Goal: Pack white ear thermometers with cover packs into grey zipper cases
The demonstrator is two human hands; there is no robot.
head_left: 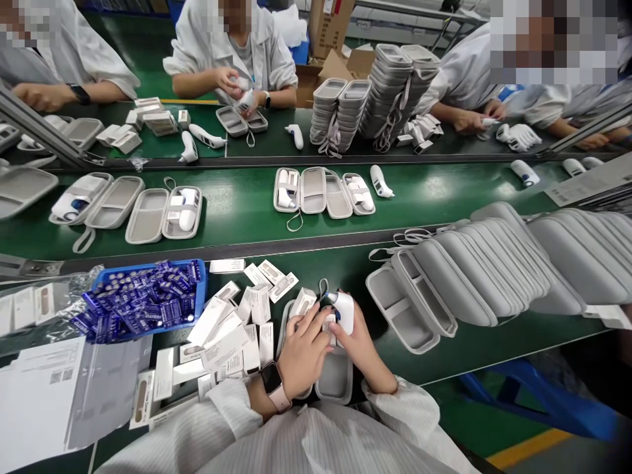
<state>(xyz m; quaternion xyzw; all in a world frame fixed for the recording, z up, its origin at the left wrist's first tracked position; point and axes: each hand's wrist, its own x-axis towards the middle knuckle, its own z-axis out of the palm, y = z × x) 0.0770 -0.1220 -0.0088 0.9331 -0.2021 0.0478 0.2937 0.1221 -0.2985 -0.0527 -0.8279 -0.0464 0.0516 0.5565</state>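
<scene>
My right hand (pixel 360 339) is closed around a white ear-type thermometer (pixel 344 308) with blue parts, its thumb across the front. My left hand (pixel 305 349), with a watch on the wrist, lies over an open grey zip case (pixel 334 382). Its curled fingers reach towards the thermometer and hide what they grip. A small white printed box (pixel 303 301) rests in the case's left half, just beyond my left fingers. The case's wrist loop (pixel 323 288) sticks out at the far side. My hands largely cover the middle of the case.
Several white boxes (pixel 222 329) lie heaped at left, beside a blue tray (pixel 203 296) of blue packets. A row of grey cases (pixel 474 270) stands at right, an open one (pixel 402 309) in front. Filled cases (pixel 182 214) sit on the middle belt. Co-workers (pixel 237 66) work opposite.
</scene>
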